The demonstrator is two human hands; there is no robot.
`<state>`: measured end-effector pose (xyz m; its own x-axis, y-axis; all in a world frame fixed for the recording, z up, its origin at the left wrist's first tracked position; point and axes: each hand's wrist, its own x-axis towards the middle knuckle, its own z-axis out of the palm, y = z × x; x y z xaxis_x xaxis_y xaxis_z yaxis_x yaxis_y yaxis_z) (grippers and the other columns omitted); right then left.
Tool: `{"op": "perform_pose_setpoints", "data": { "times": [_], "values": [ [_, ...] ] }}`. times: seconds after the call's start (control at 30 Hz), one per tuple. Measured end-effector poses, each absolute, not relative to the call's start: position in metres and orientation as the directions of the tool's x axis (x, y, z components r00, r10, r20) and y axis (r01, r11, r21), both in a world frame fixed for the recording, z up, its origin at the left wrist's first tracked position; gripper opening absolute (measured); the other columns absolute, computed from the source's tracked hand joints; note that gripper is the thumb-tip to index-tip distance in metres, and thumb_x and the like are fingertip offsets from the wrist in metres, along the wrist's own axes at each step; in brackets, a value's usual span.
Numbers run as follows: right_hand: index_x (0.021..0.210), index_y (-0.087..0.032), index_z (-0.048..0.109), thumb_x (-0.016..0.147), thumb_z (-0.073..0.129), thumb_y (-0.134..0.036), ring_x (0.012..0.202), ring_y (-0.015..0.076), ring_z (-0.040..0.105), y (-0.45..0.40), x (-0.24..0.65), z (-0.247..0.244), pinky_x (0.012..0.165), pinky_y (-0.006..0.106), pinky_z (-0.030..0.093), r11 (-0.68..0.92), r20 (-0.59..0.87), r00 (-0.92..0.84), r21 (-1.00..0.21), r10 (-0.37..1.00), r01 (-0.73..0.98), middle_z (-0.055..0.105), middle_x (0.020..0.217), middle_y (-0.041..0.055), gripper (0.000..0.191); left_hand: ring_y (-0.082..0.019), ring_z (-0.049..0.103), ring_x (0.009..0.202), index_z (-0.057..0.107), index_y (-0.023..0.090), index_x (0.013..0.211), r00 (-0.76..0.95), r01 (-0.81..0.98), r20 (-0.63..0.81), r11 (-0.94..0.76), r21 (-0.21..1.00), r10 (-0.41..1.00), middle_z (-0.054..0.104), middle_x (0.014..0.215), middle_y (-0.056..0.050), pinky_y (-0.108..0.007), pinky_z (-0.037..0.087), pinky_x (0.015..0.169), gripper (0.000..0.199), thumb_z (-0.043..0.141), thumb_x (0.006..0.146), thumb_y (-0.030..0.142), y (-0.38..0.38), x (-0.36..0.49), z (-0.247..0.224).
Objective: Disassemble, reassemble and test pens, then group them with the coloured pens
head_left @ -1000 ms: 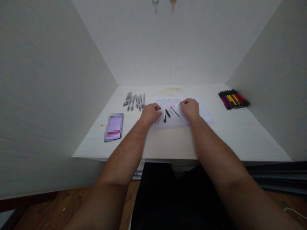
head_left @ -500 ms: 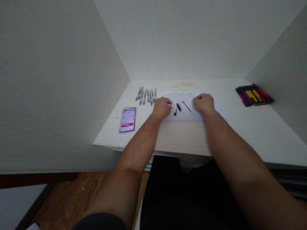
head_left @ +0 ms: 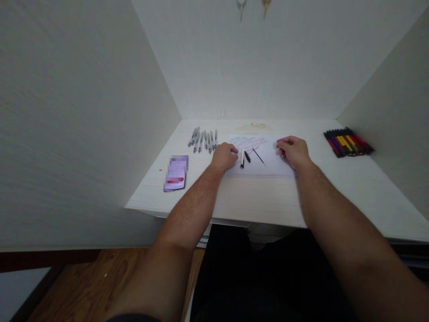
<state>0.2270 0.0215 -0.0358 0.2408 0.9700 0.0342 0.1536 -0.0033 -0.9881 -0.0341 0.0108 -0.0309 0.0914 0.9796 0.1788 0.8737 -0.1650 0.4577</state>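
Nook: pale walls (head_left: 254, 67) close in a white desk (head_left: 261, 197) at the back and both sides.
Left hand (head_left: 224, 156): palm low over the left edge of the paper (head_left: 275, 164), fingers curled inward; I can't tell whether they grip anything.
Right hand (head_left: 295, 151): over the sheet's right part, wrist bent inward, thumb and fingertips drawn narrowly together; anything between them is too small to make out.
Pen parts: a white-and-black tube (head_left: 242, 157), a black tapered piece (head_left: 247, 156) and a thin dark rod (head_left: 259, 157) lie on the paper between the hands.
Left side: clear pens (head_left: 204, 141) just beyond the left hand, phone (head_left: 176, 173) nearer the front edge.
Right side: coloured pens (head_left: 346, 142) in a row near the right wall.
Elbow room: tabletop stretches from the right hand to that row, and from the paper to the front edge.
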Motion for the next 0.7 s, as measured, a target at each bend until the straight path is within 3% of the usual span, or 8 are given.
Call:
{"op": "perform_pose_setpoints", "data": {
  "times": [0.17, 0.43, 0.57, 0.7],
  "values": [
    [0.08, -0.016, 0.066, 0.073, 0.065, -0.018, 0.045, 0.0077, 0.049, 0.026, 0.225, -0.04, 0.042, 0.021, 0.037, 0.002, 0.053, 0.277, -0.983, 0.959, 0.181, 0.063, 0.063, 0.0011, 0.007, -0.022, 0.062, 0.095, 0.075, 0.02, 0.093, 0.093, 0.871, 0.15, -0.153, 0.466, 0.984, 0.069, 0.104, -0.009, -0.033, 0.048, 0.089, 0.025, 0.066, 0.07, 0.019, 0.011, -0.035, -0.027],
    [0.077, -0.016, 0.067, 0.072, 0.064, -0.024, 0.054, 0.0125, 0.055, 0.031, 0.223, -0.045, 0.053, 0.026, 0.042, 0.023, 0.134, 0.204, -0.882, 0.97, 0.471, 0.064, 0.062, 0.003, 0.009, -0.021, 0.063, 0.086, 0.073, 0.02, 0.092, 0.152, 0.907, 0.043, -0.156, 0.39, 0.987, 0.068, 0.101, -0.009, -0.031, 0.049, 0.078, 0.026, 0.069, 0.066, 0.017, 0.016, -0.031, -0.013],
    [0.073, -0.016, 0.066, 0.07, 0.065, -0.021, 0.047, 0.0111, 0.05, 0.033, 0.222, -0.041, 0.048, 0.026, 0.041, -0.028, 0.065, 0.188, -0.89, 0.98, 0.455, 0.062, 0.058, 0.0031, 0.006, -0.021, 0.062, 0.085, 0.071, 0.02, 0.09, 0.228, 0.909, 0.015, -0.218, 0.354, 0.974, 0.069, 0.099, -0.009, -0.031, 0.048, 0.075, 0.025, 0.069, 0.065, 0.018, 0.025, -0.033, -0.009],
    [0.065, -0.015, 0.061, 0.066, 0.065, -0.011, 0.043, 0.0124, 0.052, 0.042, 0.216, -0.034, 0.044, 0.026, 0.044, -0.143, -0.072, 0.238, -0.943, 0.969, 0.3, 0.06, 0.053, 0.0045, 0.006, -0.019, 0.062, 0.082, 0.071, 0.02, 0.09, 0.23, 0.915, -0.016, -0.211, 0.343, 0.973, 0.069, 0.097, -0.008, -0.029, 0.047, 0.072, 0.025, 0.069, 0.065, 0.018, 0.027, -0.034, -0.008]
  ]
}}
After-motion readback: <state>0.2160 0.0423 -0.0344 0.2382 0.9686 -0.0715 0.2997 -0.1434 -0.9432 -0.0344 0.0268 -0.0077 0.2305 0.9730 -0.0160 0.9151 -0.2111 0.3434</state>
